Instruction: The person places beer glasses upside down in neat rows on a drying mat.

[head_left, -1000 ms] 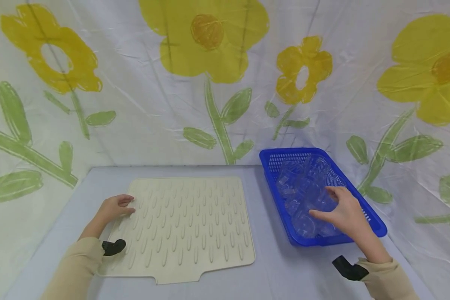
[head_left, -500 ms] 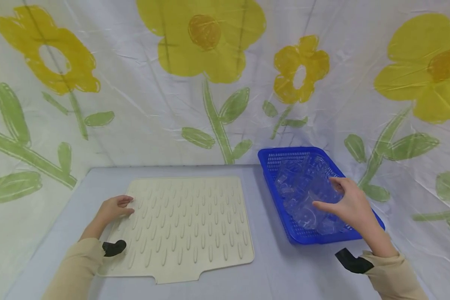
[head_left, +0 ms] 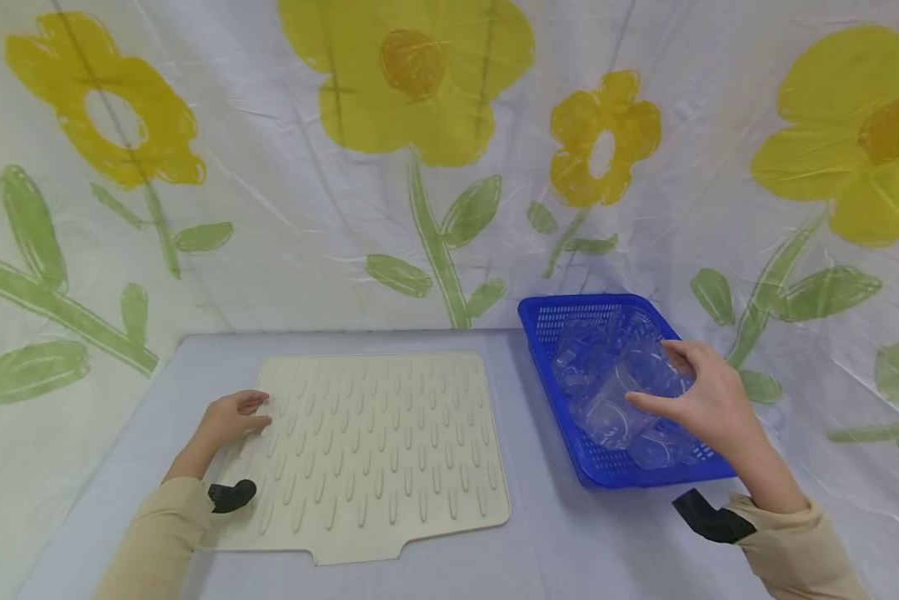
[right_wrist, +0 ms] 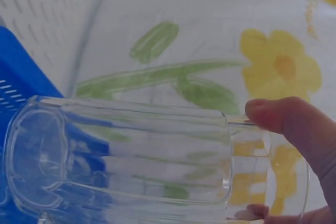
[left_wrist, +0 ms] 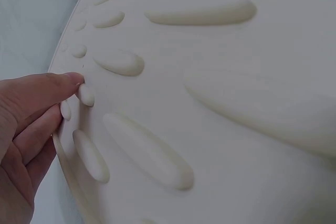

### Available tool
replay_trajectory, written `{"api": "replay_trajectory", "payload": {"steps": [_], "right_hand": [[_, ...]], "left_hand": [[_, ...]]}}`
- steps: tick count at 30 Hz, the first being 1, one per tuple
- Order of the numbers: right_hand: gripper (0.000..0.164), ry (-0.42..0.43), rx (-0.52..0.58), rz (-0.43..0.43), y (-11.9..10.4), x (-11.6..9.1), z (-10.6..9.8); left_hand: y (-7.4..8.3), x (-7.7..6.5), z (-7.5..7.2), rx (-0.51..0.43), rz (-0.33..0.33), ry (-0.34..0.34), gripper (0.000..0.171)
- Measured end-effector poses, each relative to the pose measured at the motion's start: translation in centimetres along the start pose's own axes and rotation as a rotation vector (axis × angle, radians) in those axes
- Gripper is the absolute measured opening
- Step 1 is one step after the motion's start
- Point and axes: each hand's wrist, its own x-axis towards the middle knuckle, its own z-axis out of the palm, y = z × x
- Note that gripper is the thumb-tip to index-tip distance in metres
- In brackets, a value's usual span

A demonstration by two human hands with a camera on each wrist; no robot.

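My right hand (head_left: 711, 400) holds a clear glass (right_wrist: 157, 156) with fluted sides, thumb on one side and fingers on the other. In the head view the glass is tilted above a blue basket (head_left: 719, 475), where several other clear glasses (head_left: 580, 354) lie. Part of the fingers is out of sight in the right wrist view. At the left edge of a cream ridged mat (head_left: 359, 542), my left hand (head_left: 227, 417) rests with fingers loosely bent. Its fingertips touch the mat's border in the left wrist view, and I see nothing lifted there.
A table with a white cloth (head_left: 539, 533) carries the mat and, to its right, the basket. Behind stands a white curtain (head_left: 284, 267) printed with yellow flowers. Both wrists bear black mounts (head_left: 711, 521) by beige sleeves.
My right hand has risen and shifted slightly right and away, bringing the glass up from the others in the basket. The left hand and mat have stayed in place.
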Motion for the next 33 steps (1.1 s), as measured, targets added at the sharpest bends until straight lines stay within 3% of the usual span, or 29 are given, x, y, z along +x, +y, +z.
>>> {"api": "replay_trajectory", "payload": {"steps": [10, 17, 33], "right_hand": [[0.085, -0.005, 0.015, -0.057, -1.9, 0.7, -0.3], [0.081, 0.005, 0.019, -0.159, -3.5, 1.5, 0.2], [0.078, -0.081, 0.133, -0.281, -7.7, 3.4, 4.1]], "left_hand": [[0.1, 0.0, -0.1, -0.005, -0.01, -0.005, 0.047], [0.0, 0.0, 0.0, -0.006, -0.007, 0.002, 0.047], [-0.3, 0.0, 0.1, -0.029, 0.003, 0.024, 0.047]]}}
